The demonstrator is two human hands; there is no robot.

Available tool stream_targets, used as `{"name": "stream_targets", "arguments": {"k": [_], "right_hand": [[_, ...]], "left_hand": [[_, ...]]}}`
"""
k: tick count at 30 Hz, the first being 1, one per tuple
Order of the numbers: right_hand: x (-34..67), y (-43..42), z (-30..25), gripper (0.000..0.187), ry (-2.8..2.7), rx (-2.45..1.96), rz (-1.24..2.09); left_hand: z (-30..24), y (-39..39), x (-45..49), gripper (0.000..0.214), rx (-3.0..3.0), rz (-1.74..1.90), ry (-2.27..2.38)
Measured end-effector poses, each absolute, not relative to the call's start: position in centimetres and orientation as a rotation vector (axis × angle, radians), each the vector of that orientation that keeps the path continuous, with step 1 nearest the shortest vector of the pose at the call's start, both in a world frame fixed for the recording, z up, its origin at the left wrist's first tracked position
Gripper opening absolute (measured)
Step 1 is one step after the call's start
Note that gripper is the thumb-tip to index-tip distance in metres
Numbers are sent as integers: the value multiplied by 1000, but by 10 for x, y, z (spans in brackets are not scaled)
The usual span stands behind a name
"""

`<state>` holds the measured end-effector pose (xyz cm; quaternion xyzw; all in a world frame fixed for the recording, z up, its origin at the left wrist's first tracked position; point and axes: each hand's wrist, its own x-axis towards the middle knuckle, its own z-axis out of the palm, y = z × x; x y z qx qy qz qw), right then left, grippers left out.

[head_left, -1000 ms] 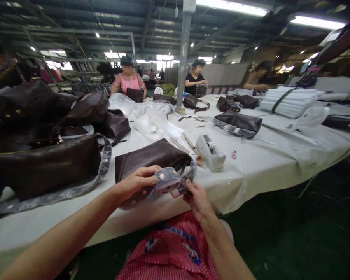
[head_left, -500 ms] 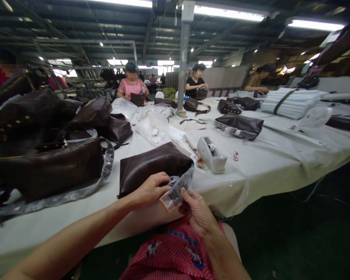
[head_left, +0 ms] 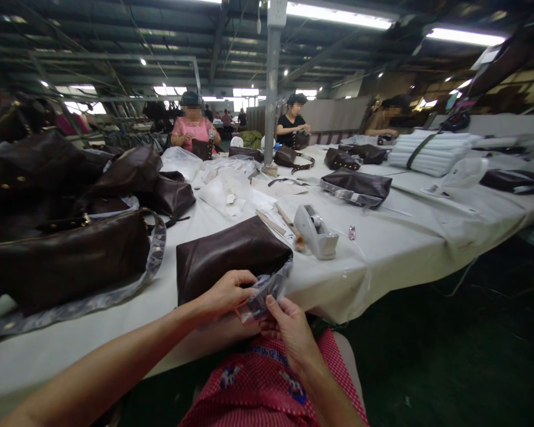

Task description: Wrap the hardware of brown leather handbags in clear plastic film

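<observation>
A dark brown leather bag [head_left: 229,255] lies on the white table [head_left: 382,255] right in front of me. Its strap, wrapped in clear plastic [head_left: 267,292], hangs off the near edge. My left hand [head_left: 225,293] pinches the wrapped strap from the left, fingers curled round it. My right hand [head_left: 287,326] grips the same plastic-wrapped strap from below, thumb on top. Both hands hover just off the table's near edge, above my red apron.
A heap of brown bags [head_left: 66,207] fills the left of the table. A tape dispenser [head_left: 315,231] stands right of my bag. More bags [head_left: 356,185], plastic sheets [head_left: 231,190] and a white stack [head_left: 431,153] lie farther back. Other people work at the far end.
The plastic-wrapped strap has been gathered from a spread loop into a small bunch between my hands. My hands have moved closer together and slightly lower.
</observation>
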<state>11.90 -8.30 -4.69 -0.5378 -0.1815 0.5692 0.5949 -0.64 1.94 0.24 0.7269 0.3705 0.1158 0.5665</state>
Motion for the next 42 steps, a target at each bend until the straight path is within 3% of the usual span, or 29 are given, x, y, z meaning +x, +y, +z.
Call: {"name": "stream_targets", "arguments": {"k": [11, 20, 25, 31, 37, 42], "right_hand": [[121, -83, -47, 58, -460, -1273, 1302], [110, -85, -69, 45, -532, -1226, 1202], [100, -93, -78, 50, -468, -1168, 1281], [99, -93, -82, 57, -460, -1101, 1385], [132, -84, -90, 58, -701, -1123, 1544], [188, -57, -92, 52, -856, -1340, 1343]], "left_hand": [[1, 22, -2, 18, 1672, 276, 893], [6, 12, -7, 25, 1941, 273, 769], [1, 2, -13, 12, 2305, 294, 753], [-8, -2, -26, 14, 2458, 291, 787], [-25, 31, -30, 18, 2565, 334, 861], [-31, 60, -35, 21, 2593, 372, 917]]}}
